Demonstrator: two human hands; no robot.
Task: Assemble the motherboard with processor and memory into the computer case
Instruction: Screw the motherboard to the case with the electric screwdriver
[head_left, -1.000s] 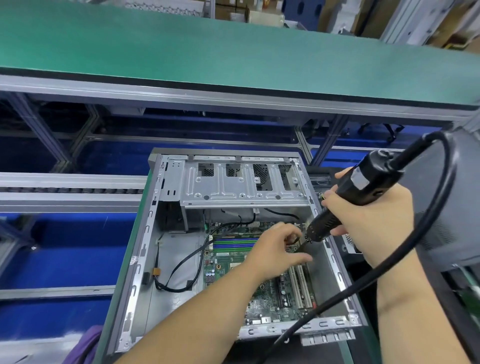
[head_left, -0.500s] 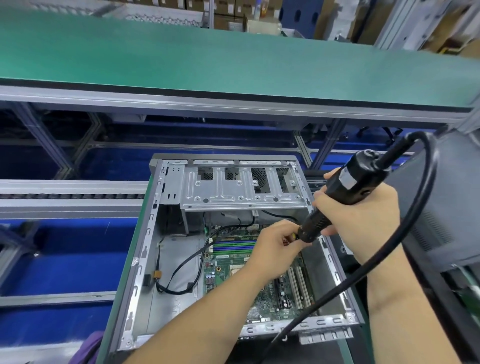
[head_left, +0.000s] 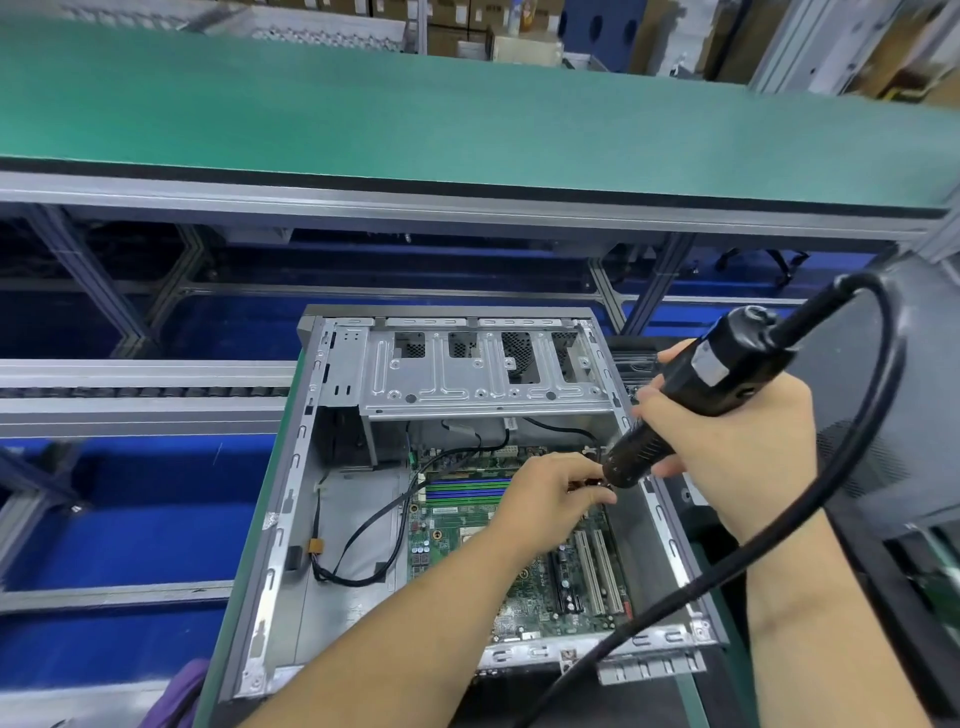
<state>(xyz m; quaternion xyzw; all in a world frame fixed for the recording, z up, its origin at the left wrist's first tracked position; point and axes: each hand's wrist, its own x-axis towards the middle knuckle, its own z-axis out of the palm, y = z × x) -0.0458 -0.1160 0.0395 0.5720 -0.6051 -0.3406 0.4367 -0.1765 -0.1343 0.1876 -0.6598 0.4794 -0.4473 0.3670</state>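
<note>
The motherboard (head_left: 524, 566) lies inside the computer case (head_left: 291, 467). The right hand (head_left: 737, 447) is wrapped around the electric screwdriver (head_left: 691, 395); the left hand (head_left: 550, 499) pinches at its tip, probably a screw. A tilted bit could slip and gouge the board.

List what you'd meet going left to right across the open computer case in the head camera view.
Case left wall → black cable loop → motherboard → left hand → electric screwdriver → right hand.
</note>
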